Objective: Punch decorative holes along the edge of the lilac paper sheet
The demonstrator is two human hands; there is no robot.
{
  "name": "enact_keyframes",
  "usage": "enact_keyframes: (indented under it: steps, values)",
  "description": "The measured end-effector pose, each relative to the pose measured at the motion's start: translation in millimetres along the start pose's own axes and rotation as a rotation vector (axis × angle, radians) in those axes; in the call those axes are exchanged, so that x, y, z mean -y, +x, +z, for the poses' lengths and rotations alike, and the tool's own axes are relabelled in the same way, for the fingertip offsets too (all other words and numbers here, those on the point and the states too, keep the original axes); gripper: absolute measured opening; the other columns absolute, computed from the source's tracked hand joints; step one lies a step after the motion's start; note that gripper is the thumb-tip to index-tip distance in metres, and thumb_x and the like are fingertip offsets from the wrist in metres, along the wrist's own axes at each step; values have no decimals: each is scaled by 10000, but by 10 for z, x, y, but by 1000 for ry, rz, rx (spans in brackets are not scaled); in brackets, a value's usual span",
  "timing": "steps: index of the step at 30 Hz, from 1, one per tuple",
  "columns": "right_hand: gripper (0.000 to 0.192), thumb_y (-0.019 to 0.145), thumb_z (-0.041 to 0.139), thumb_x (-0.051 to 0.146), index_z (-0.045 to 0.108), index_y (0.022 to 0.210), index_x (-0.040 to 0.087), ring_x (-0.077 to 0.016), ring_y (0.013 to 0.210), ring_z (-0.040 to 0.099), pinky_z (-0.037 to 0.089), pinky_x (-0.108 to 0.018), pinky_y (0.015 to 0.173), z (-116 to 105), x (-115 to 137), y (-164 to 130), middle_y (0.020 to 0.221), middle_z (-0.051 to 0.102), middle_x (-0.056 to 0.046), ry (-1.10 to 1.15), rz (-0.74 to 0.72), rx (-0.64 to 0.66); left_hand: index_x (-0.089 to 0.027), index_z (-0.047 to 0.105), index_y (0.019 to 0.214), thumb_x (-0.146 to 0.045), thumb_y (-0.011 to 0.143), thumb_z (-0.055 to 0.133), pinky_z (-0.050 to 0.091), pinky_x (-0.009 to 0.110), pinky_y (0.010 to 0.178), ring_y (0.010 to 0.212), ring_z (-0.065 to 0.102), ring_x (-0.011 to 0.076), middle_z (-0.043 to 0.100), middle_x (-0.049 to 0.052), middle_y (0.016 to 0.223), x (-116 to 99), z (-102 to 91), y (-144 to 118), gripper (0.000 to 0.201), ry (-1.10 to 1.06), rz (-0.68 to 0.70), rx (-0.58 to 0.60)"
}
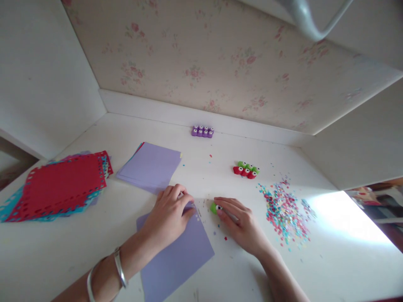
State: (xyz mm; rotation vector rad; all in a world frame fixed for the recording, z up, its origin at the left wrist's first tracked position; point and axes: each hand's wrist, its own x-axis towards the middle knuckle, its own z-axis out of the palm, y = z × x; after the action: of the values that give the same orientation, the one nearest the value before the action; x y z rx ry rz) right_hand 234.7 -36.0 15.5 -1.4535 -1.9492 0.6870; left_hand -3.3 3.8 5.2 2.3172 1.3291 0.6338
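**white desk, lilac sheet, small green punch**

a white desk [94, 235] fills the lower frame, set into a corner with faded floral wallpaper [220, 63] behind and plain white side walls. at the lower centre lies a lilac paper sheet [179, 260], flat on the desk. the left hand [168, 216] rests on its upper edge, fingers curled together and pinching the sheet's top right corner, where a few small punched holes show. just to the right, the right hand [242, 224] lies palm down with fingers stretched out and close together, fingertips touching a small green punch [214, 207] that sits on the desk just beside the sheet's corner.

the sheet looks thin, light and floppy, likely to slide on the smooth top and to crease if pinched hard; it seems best held flat near the edge being worked. the punch looks hard, small and light, easy to grip between thumb and finger from its sides.

at the left of the frame sits a stack of red and blue sheets with punched borders [59, 184]; next to it a pile of lilac paper [151, 165]. a purple punch set [202, 131] stands by the back wall, red and green punches [246, 169] at centre right, and a confetti heap [285, 214] to the right.

the right thumb is hidden under the hand, and both forearms are cut off at the bottom edge. the punch's shape and the bright patch at the right are hard to make out.
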Motion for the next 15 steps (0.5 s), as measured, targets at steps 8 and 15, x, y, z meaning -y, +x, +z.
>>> enact_keyframes:
  steps: [8, 15]
  values:
    - [230, 985, 543, 311, 703, 1136, 245, -219, 1104, 651, 555, -332, 919, 11, 12, -14, 1211, 688, -92, 159, 43, -62, -239, 643, 982, -230, 965, 572, 474, 290, 819, 876, 682, 175, 728, -21, 935, -23, -63, 44, 74, -280, -59, 30]
    - [198, 975, 573, 322, 715, 1104, 273, -196, 1070, 656, 550, -290, 864, 20, 47, -4, 1206, 680, -72, 331, 81, 18, -255, 671, 993, -277, 942, 588, 481, 222, 848, 943, 697, 149, 746, -41, 992, -45, -124, 78, 100, -496, -148, 46]
